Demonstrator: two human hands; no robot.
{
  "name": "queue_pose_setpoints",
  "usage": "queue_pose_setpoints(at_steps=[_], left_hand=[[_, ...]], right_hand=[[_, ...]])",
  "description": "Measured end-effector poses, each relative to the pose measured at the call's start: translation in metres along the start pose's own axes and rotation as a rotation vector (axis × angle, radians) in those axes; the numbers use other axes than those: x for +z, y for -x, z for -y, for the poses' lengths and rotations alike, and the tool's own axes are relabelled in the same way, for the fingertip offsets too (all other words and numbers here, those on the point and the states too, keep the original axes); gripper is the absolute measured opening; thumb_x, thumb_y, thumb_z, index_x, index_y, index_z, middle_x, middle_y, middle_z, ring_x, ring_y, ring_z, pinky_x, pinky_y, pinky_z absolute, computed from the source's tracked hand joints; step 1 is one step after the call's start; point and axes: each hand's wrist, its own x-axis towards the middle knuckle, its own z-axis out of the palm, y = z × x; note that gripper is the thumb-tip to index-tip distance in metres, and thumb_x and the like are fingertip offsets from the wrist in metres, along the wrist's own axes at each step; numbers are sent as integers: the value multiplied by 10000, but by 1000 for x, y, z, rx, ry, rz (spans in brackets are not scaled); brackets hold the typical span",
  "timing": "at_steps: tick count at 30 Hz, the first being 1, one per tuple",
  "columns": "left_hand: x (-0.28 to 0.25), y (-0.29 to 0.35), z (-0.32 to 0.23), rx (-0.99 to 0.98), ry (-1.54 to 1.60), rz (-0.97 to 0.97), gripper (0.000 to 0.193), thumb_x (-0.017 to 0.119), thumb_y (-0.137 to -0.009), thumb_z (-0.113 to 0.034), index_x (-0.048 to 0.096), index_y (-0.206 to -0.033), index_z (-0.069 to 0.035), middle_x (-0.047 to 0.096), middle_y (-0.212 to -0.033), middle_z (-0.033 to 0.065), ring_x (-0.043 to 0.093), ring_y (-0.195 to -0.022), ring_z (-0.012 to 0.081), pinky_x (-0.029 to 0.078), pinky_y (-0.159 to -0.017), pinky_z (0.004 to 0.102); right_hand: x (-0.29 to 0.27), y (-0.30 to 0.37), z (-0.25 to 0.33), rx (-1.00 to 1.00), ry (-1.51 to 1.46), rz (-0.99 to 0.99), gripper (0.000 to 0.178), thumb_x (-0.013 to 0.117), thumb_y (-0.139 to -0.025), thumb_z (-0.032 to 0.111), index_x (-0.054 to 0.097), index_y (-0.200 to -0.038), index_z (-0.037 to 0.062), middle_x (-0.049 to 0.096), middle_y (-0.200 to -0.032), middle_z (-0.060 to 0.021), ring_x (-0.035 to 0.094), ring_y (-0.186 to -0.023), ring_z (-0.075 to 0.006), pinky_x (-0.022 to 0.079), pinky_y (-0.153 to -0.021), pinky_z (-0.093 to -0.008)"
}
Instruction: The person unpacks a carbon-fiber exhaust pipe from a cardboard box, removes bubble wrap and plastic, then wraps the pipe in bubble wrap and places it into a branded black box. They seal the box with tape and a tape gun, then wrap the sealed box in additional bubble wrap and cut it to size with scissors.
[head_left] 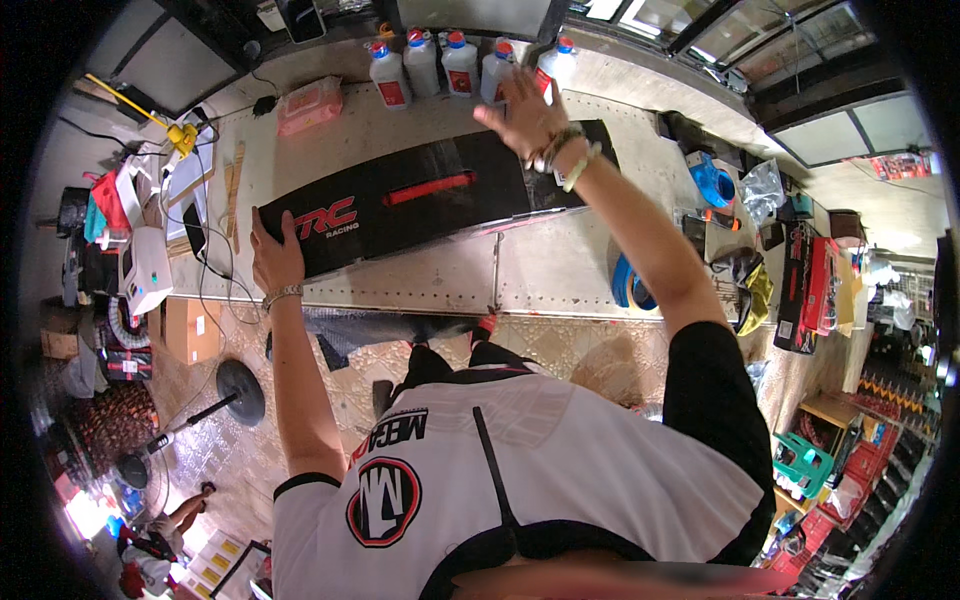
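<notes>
A long black cardboard box (440, 205) with red and white print and a red-edged slot lies slantwise on the workbench (420, 285). My left hand (275, 255) holds the box's left end, its thumb on the top face and its fingers at the end edge. Over the far right part of the box is my right hand (525, 115), fingers spread and nothing in it. That hand partly covers a white bottle (555, 68) behind it. Whether its palm touches the box cannot be made out.
Several white bottles with red and blue caps, one a grey-white bottle (421, 65), line the bench's back. A pink wipes pack (310, 105) lies left of them. Blue tape rolls (708, 180) are at the right. Cables (205, 265) trail over the left edge, near a cardboard carton (190, 330).
</notes>
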Motion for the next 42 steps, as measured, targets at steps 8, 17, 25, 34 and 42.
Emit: queue_pose_setpoints(at_steps=[8, 17, 25, 34, 42], left_hand=[[12, -10, 14, -88, 73, -26, 533, 371, -964, -457, 391, -1389, -136, 583, -1198, 247, 597, -1025, 426, 478, -858, 491], [5, -26, 19, -284, -114, 127, 876, 323, -838, -759, 617, -1155, 2, 644, -1068, 257, 615, -1025, 399, 467, -895, 463], [-6, 143, 76, -296, 482, -171, 553, 475, -959, -454, 590, -1127, 61, 631, -1076, 264, 594, -1021, 385, 448, -908, 410], [48, 168, 107, -477, 921, -284, 498, 688, -871, -256, 470, -1223, 21, 577, -1191, 120, 529, -1100, 175, 402, -969, 320], [79, -33, 156, -393, 867, -93, 689, 650, -843, -453, 401, -1271, 26, 463, -1286, 160, 434, -1171, 257, 372, -959, 374]], right_hand=[[2, 5, 17, -49, -156, 84, 968, 344, -836, 747, 288, -1429, -16, 235, -1495, -257, 191, -1415, -362, 130, -1128, -552], [-67, 67, -85, 577, -213, 55, 900, 474, -864, 648, 389, -1304, -133, 466, -1284, -352, 458, -1220, -455, 375, -1017, -451], [-13, 266, -69, 867, -1102, -7, 481, 639, -881, 94, 394, -1291, 34, 582, -1073, -79, 549, -938, -170, 456, -850, -318], [39, 367, -12, 793, -1139, -146, 790, 738, -768, -3, 281, -1412, 16, 457, -1369, -152, 428, -1255, -230, 298, -1088, -377], [128, 217, 51, 632, -1129, -131, 651, 685, -847, 68, 341, -1399, 29, 460, -1377, -146, 444, -1244, -199, 302, -1072, -334]])
